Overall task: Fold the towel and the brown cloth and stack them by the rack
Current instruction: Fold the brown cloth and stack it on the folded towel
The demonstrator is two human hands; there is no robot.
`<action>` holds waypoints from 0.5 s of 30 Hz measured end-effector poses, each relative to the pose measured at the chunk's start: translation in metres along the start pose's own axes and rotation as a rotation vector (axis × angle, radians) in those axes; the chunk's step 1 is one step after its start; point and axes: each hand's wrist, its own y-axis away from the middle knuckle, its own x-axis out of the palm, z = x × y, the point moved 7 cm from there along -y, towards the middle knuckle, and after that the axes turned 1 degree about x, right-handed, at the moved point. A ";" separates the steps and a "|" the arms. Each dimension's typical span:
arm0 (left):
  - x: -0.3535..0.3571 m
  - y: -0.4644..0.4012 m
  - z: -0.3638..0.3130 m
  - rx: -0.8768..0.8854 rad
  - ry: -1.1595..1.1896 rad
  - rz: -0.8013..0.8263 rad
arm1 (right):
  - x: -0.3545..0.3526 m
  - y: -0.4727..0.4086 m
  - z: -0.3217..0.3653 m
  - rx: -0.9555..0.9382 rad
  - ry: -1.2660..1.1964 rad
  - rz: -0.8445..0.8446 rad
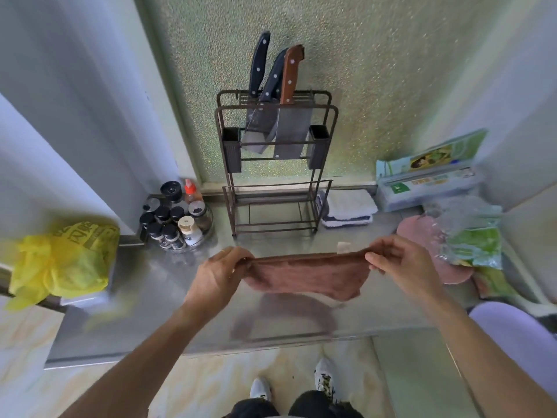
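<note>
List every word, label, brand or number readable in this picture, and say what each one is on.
Nothing can be read with certainty.
Yellow plastic bag: dark printed lettering, creased and blurred, unreadable.
Cling-wrap box: green label and small print, too small to read.
Box lid: picture with print, too blurred.
Green packet: no legible text.
Spice jars: labels too small.
Brown cloth, held between left hand and right hand: pale tag, blank or unreadable.

Left hand (218,274), right hand (398,260): pinching grips, apart.
</note>
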 end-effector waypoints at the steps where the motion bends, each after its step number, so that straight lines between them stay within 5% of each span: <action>1: -0.015 -0.001 -0.016 0.045 0.011 -0.004 | -0.008 0.002 0.007 -0.031 0.036 0.039; 5: -0.070 -0.007 -0.067 0.120 0.030 -0.075 | -0.037 0.003 0.047 -0.165 0.187 0.111; 15: -0.065 -0.073 -0.029 -0.165 0.043 -0.164 | -0.005 -0.073 0.043 -0.115 0.204 -0.011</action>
